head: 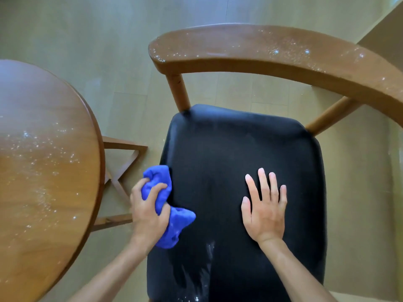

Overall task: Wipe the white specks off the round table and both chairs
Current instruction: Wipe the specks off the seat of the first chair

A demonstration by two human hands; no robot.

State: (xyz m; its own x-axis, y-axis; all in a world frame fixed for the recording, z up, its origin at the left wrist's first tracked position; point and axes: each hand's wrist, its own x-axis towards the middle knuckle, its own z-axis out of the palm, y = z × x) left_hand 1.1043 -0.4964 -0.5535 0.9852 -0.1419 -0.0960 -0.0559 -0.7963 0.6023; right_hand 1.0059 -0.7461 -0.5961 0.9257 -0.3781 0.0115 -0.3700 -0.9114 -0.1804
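A wooden chair with a black padded seat fills the middle of the view. My left hand grips a bunched blue cloth at the seat's left edge. My right hand lies flat on the seat, fingers straight and spread. A white smear and specks remain on the near part of the seat. The chair's curved wooden backrest is dotted with white specks. The round wooden table at the left carries many white specks too.
The table's crossed wooden base shows between table and chair. Pale wood-look flooring surrounds everything. A lighter wall or furniture edge rises at the upper right. No second chair is in view.
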